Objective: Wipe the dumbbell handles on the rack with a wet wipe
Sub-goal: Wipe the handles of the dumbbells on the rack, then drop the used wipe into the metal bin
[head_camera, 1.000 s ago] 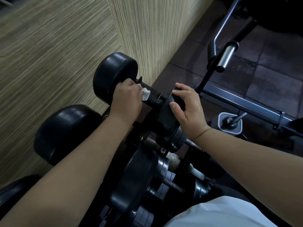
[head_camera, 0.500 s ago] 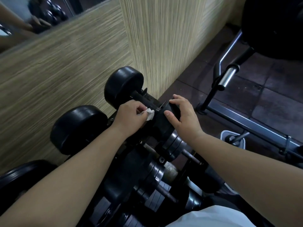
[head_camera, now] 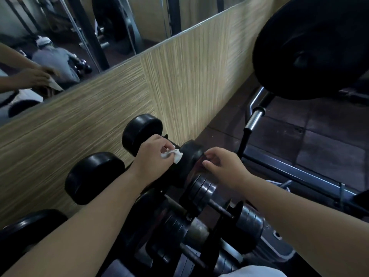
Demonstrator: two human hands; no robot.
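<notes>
While pinching one wet wipe [head_camera: 175, 155] in left hand [head_camera: 153, 157], grips near head of top dumbbell [head_camera: 189, 156] with right hand [head_camera: 225, 168]; three round heads [head_camera: 93, 176] close to wall [head_camera: 189, 86].

Surroundings: wall, mirror, adjacent equipment.
A wood-grain wall panel [head_camera: 179, 80] runs along the left, with a mirror [head_camera: 119, 27] mounted above it (a person in a light cap [head_camera: 54, 56], bent low, is reflected there). A large black weight plate [head_camera: 311, 47] fills the upper right; below it, a chrome bar end [head_camera: 254, 118] projects over dark floor tiles [head_camera: 329, 140] beside a grey steel frame rail [head_camera: 299, 174].
</notes>
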